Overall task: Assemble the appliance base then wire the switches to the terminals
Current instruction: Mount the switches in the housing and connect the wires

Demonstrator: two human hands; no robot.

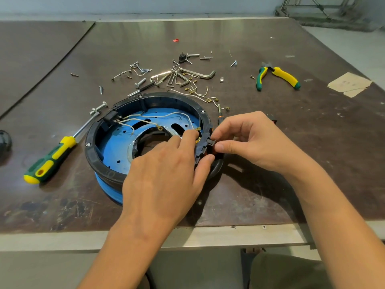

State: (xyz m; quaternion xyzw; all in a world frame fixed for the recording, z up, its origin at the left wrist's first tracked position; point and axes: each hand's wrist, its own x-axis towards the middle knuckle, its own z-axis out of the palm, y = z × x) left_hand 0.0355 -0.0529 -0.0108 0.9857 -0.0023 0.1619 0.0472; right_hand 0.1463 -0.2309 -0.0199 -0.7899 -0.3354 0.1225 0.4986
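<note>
- The round base (158, 95) sits on the surface (270, 184), near the front edge.
- The left hand (164, 176) grips its right rim, fingers inside, thumb outside.
- The right hand (256, 142) pinches the small switch (210, 141) at the rim.
- The base looks stiff; hold its hard rim.
- The thin wires (145, 116) look bendy; hold their brass ends (198, 128).

My bare forearms reach in from below and angle toward each other, backs of both hands up. My left hand (166, 170) arches over the base rim (90, 155), its fingers curled down inside and the thumb pressed against the outer side. My right hand (250, 140) sits just beside it, thumb and forefinger pinching the switch (211, 142), the other fingers loosely curled behind.
</note>
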